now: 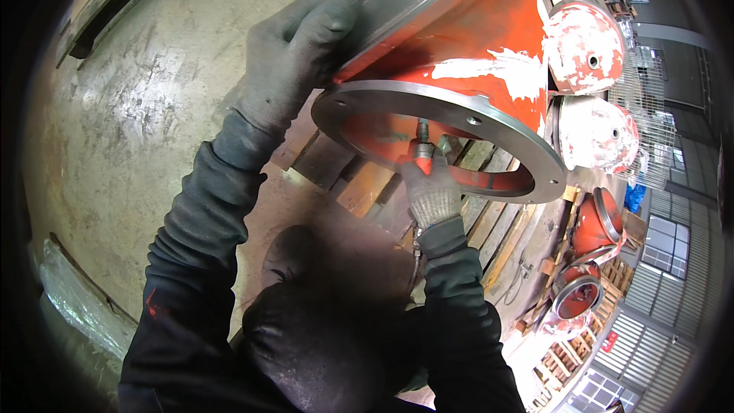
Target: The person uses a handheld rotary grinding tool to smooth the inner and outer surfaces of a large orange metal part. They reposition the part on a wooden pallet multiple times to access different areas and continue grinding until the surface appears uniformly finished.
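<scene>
A large orange cast housing [466,38] with a bare steel ring flange [520,149] lies tilted on wooden pallets. My left hand [294,57], in a grey glove, rests flat on the housing's upper steel rim. My right hand [430,187], in a knitted glove, grips a small red and grey pneumatic hand tool [421,147] whose tip reaches into the flange's bore. A hose runs down from the tool along my right forearm.
Wooden pallets [489,218] lie under the housing. Two more orange and white-patched castings [585,46] stand to the right, with several smaller orange flanged parts [592,226] on pallets beyond. Concrete floor [145,122] spreads to the left. My dark-clad knee is below.
</scene>
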Motion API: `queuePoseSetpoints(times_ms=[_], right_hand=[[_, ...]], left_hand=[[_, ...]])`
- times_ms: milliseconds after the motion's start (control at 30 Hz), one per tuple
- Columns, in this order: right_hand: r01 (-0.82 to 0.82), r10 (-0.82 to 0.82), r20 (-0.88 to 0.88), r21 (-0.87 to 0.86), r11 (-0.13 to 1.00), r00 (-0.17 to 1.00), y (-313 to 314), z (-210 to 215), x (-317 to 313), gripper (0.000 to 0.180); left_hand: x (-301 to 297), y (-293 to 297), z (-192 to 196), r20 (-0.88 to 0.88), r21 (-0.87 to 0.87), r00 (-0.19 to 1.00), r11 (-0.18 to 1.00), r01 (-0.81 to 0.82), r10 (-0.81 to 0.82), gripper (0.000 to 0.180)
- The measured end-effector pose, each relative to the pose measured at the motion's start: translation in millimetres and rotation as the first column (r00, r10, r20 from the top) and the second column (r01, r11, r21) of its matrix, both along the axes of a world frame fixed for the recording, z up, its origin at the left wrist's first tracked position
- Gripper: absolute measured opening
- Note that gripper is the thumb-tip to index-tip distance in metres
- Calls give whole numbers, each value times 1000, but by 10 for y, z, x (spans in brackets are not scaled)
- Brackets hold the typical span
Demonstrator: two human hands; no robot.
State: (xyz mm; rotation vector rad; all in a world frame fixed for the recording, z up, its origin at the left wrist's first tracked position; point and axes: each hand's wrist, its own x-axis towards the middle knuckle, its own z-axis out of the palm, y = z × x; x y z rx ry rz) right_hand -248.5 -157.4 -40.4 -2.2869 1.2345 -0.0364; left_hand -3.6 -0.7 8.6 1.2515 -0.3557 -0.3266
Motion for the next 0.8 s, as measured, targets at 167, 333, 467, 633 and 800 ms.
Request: queuePoseSetpoints(times_ms=[167, 333, 467, 633, 800], right_hand=[[54, -58, 57, 78, 995, 997, 61, 139, 19, 43], [66, -58, -82, 91, 994, 995, 174, 109, 63, 47], [97, -96, -43, 33, 995, 994, 65, 85, -7, 41], [-95, 102, 214, -46, 994, 971, 140, -76, -21, 41], [47, -43, -45, 79, 996, 998, 132, 1, 45, 45]], left_hand=[[11, -2, -37, 47, -14, 999, 1000, -5, 6, 48], [8, -7, -36, 43, -14, 999, 1000, -1, 1, 50], [11, 2, -27, 27, 4, 1000, 1000, 14, -14, 49], [11, -13, -48, 49, -19, 999, 1000, -4, 4, 47], [14, -6, -48, 8, 6, 1000, 1000, 2, -2, 48]])
